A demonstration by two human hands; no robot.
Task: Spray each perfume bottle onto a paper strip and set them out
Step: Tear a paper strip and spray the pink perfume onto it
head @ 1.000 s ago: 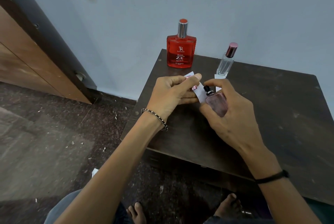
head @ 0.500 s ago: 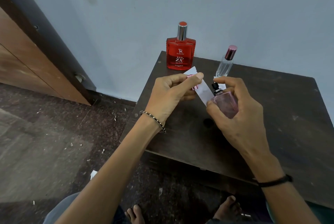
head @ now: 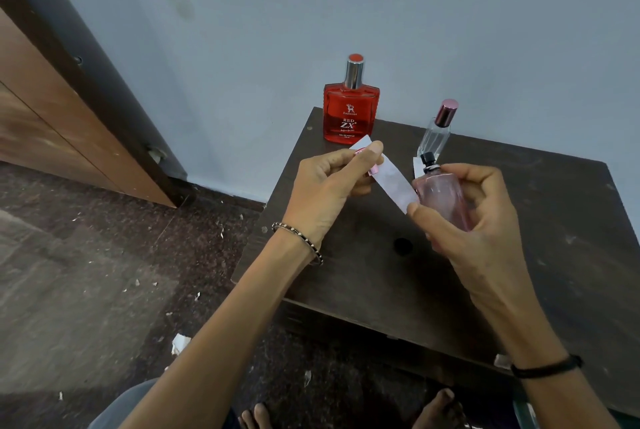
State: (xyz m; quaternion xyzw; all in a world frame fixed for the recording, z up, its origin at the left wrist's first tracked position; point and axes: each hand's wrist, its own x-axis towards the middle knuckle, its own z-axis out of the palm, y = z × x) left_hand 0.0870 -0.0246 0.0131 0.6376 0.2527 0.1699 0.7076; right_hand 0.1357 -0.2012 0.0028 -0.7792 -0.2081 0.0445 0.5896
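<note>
Fingers of the left hand [head: 329,186] are pinching the white paper strip [head: 391,182] at its far end, a small pink cap [head: 374,169] tucked in the same grip, likely freeing the right hand [head: 464,220] for spraying; right-hand fingers are wrapping the pink glass perfume bottle [head: 441,194], black nozzle [head: 428,159] bare and sitting near the strip's free end. Red square perfume bottle [head: 350,117] and clear slim bottle with metallic pink cap [head: 437,132] are standing capped at the back of the dark wooden table [head: 554,220], another paper piece [head: 416,165] lying at the clear one's base

Three perfume bottles [head: 350,117], two paper strips [head: 391,182], one table [head: 554,238]
</note>
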